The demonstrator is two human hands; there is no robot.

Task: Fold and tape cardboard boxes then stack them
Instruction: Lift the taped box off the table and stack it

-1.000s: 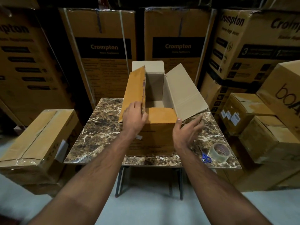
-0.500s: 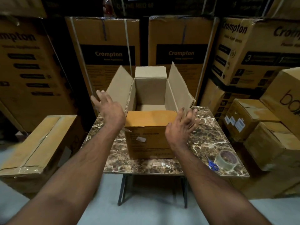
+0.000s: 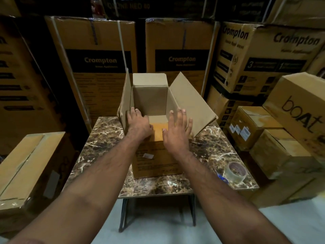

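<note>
Standing in the middle of the marble-patterned desk [image 3: 105, 138], the open cardboard box [image 3: 154, 161] has its near flap folded down inward, its far flap upright, its left flap standing nearly vertical and its right flap splayed outward. The left hand [image 3: 139, 124] lies on the near flap at the box's left inner corner, fingers fairly straight and reaching to the base of the left flap; its grip holds nothing. The right hand [image 3: 177, 131] is spread over the near flap's right side, fingers straight and apart, its grip wide; whether the palm touches the cardboard cannot be told. On the desk's right near corner lies a roll of clear tape [image 3: 235, 171], with blue-handled scissors [image 3: 222, 177] just beside it on the left. Left of the desk sits a taped carton [image 3: 26, 166]. Behind stand tall Crompton cartons [image 3: 98, 67], and to the right smaller boxes are stacked, one printed "boAt" [image 3: 299, 111].
</note>
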